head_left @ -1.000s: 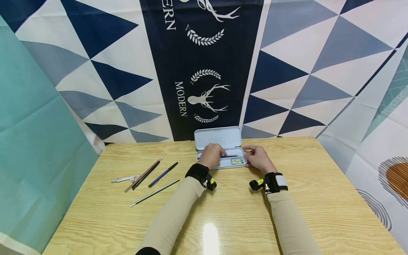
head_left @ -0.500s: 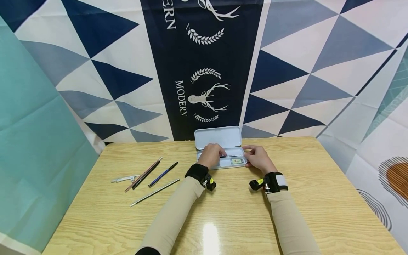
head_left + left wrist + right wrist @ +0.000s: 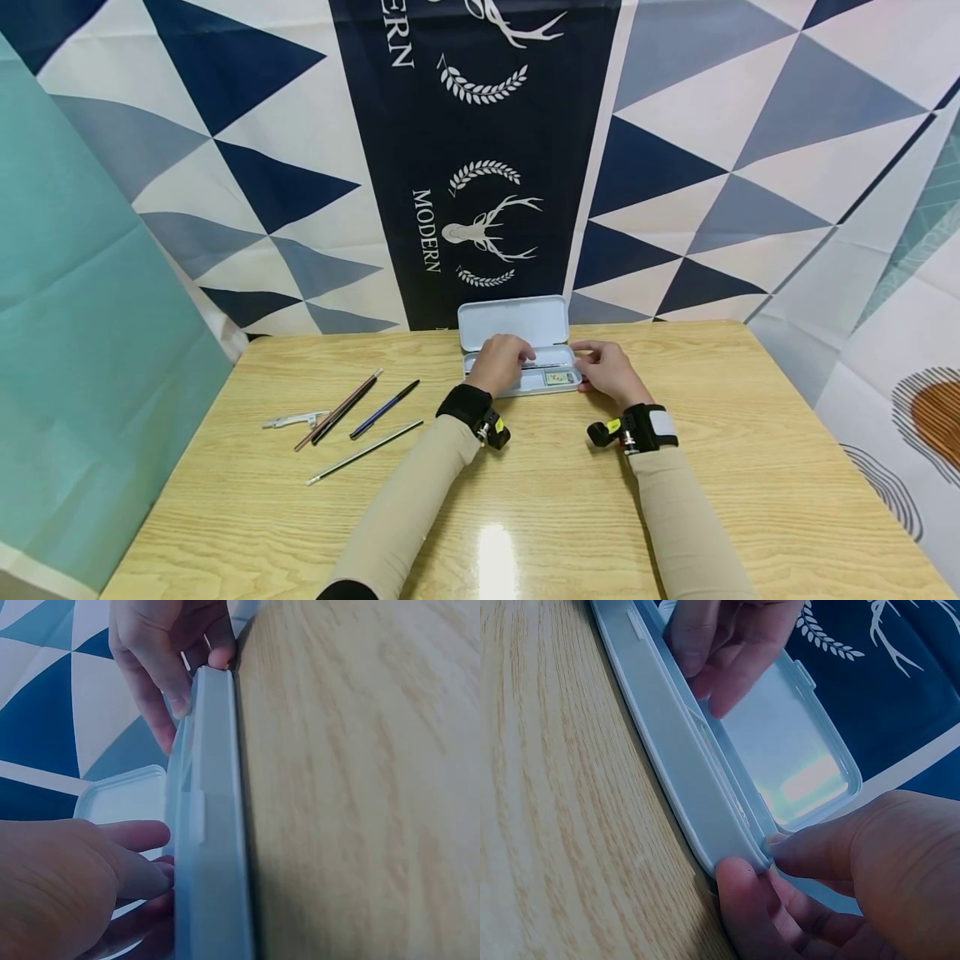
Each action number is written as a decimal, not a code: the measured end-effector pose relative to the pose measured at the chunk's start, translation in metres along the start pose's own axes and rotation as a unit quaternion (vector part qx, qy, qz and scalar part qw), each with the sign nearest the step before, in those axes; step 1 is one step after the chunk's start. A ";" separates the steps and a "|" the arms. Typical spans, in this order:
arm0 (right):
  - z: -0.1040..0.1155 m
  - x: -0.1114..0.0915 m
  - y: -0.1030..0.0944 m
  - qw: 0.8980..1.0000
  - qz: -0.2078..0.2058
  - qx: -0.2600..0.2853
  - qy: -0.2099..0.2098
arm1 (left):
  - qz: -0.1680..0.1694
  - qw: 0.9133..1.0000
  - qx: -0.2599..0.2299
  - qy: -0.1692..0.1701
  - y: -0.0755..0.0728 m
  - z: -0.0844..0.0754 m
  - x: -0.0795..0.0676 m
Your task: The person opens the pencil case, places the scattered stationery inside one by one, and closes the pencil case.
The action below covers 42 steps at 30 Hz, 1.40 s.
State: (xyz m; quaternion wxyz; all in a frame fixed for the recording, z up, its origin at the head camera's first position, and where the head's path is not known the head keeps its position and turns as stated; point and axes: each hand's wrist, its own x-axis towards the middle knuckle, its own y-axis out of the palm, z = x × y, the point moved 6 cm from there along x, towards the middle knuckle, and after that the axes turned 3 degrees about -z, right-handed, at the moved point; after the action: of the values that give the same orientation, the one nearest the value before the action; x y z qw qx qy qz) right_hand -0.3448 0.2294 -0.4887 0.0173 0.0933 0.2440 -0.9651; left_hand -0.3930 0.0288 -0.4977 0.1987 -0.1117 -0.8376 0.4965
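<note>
A pale blue pencil case point(image 3: 513, 323) lies at the table's back edge, its lid raised against the wall cloth. My left hand point(image 3: 495, 364) reaches into its left part, fingers loosely bent over the inner tray; nothing shows between them. A thin dark stick point(image 3: 534, 367), its kind unclear, lies in the case beside those fingers. At the right end, my right hand point(image 3: 611, 375) pinches the case corner between thumb and fingers; the right wrist view shows this thumb point(image 3: 787, 851) on the rim. A small patterned rectangle point(image 3: 558, 379) sits in the front right compartment.
Left of the case lie a white drawing compass point(image 3: 292, 421), a reddish-brown pencil point(image 3: 307, 439) beside a black one point(image 3: 345, 411), a blue-and-black pen point(image 3: 384, 410) and a silvery pencil point(image 3: 365, 452). Patterned cloth point(image 3: 480, 208) stands behind the wooden table point(image 3: 555, 517).
My left fingers have lifted slightly inside the case, away from the dark stick. The right hand keeps its hold on the corner, and the loose items stay put.
</note>
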 end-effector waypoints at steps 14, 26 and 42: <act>-0.001 0.002 0.000 1.000 0.001 -0.003 -0.007 | -0.041 0.999 0.021 0.026 0.002 0.005 0.002; 0.000 -0.001 -0.001 1.000 0.004 -0.004 -0.017 | -0.047 0.996 0.066 0.043 -0.026 -0.022 -0.023; 0.001 0.000 -0.001 1.000 0.000 -0.008 -0.019 | -0.070 0.989 0.116 0.060 -0.073 -0.058 -0.069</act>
State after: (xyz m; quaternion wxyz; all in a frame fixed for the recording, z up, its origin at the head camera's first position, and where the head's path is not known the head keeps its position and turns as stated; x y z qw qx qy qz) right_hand -0.3449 0.2299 -0.4869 0.0229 0.0750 0.2515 -0.9647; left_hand -0.3053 0.0126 -0.4239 0.2946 -0.0583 -0.7664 0.5678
